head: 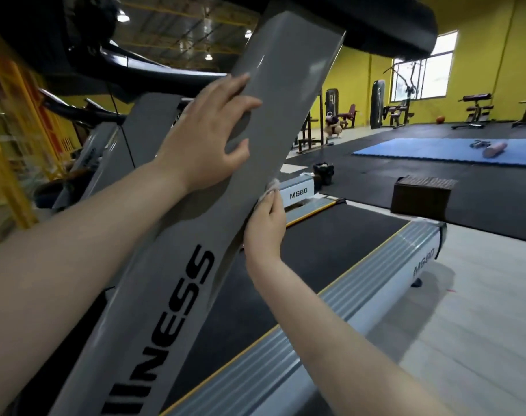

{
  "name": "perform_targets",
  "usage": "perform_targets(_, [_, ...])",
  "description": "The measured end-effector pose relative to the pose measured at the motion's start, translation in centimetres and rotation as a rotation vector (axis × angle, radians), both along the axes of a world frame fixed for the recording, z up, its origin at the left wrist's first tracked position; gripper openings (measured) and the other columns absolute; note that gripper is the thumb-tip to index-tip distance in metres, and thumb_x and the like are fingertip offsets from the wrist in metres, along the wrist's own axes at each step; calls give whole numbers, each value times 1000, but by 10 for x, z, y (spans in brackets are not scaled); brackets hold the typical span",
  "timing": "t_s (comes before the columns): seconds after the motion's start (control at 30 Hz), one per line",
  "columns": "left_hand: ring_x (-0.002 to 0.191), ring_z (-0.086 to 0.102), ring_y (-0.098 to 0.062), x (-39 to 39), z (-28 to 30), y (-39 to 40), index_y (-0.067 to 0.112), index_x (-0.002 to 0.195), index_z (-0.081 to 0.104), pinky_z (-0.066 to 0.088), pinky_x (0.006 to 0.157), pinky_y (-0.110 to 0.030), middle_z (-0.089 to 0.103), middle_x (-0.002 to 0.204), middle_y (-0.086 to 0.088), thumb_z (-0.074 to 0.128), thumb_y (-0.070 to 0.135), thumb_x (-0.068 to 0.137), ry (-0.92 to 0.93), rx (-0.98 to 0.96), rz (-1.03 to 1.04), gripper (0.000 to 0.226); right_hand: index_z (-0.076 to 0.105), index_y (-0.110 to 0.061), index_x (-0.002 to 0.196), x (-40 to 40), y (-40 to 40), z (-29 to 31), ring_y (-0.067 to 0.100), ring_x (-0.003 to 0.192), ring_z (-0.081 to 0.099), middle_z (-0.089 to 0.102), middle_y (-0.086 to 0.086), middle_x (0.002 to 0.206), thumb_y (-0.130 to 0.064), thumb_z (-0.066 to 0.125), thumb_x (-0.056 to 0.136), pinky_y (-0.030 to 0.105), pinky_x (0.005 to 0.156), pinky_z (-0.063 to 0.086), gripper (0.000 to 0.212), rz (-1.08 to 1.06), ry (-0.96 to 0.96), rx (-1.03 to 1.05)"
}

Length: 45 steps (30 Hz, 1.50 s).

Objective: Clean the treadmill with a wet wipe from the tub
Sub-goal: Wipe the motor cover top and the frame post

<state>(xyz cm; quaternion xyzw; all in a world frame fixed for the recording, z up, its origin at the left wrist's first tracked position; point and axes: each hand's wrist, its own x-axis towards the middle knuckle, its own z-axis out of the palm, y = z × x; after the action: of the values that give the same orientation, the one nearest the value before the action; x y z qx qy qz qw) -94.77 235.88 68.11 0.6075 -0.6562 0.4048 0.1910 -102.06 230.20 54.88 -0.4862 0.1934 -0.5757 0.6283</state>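
Gym treadmill upright (273,94), wet wipe (270,187) in right hand (266,226) grip

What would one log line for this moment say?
left hand: flat on upright | right hand: pinching wipe on upright's edge

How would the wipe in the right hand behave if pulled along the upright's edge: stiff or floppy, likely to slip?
Probably floppy: the wipe is bunched and crumpled above the right hand, not flat. Likely light, since fingertips alone hold it. It may slide easily, as the grey upright looks smooth and glossy; the left hand rests flat on it.
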Motion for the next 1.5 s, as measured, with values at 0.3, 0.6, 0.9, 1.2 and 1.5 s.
perform_targets(0.3, [109, 56, -33, -3, -7, 6, 9, 108, 63, 42, 91, -41, 64, 115, -11, 45, 13, 84, -178, -148, -5, 30, 60, -37, 122, 0, 103, -115, -9, 107, 59, 68, -25, 108, -25, 31, 108, 11, 91, 47, 34, 180, 137, 8])
perform_targets(0.6, [130, 51, -30, -1, -36, 29, 11, 110, 65, 39, 107, -44, 66, 122, -8, 38, 17, 86, -156, -4, 18, 37, 50, -5, 81, -3, 173, -204, 5, 58, 46, 51, -4, 65, -25, 32, 108, 18, 58, 38, 38, 452, 480, 45])
perform_targets(0.9, [138, 44, -30, 22, -161, 142, 14, 116, 69, 26, 120, -47, 57, 141, -7, 54, 13, 89, -178, 121, 14, 30, 49, -15, 71, 7, 164, -229, 16, 63, 45, 50, 0, 65, -22, 35, 105, 33, 64, 40, 37, 566, 630, 40])
perform_targets(1.2, [142, 41, -24, 32, -265, 244, 16, 117, 70, 21, 121, -45, 57, 143, -4, 51, 18, 93, -225, 418, 170, 31, 69, -16, 85, 10, 156, -277, 10, 78, 57, 65, -3, 79, -7, 47, 98, 32, 76, 50, 27, 799, 661, -55])
perform_targets(1.5, [131, 52, -28, -9, -377, 225, 9, 119, 67, 19, 119, -38, 62, 131, -10, 38, 17, 88, -82, 822, 332, 44, 66, -28, 118, 45, 135, -370, 19, 97, 62, 71, -1, 106, -17, 50, 92, 23, 71, 37, 32, 598, 1067, -528])
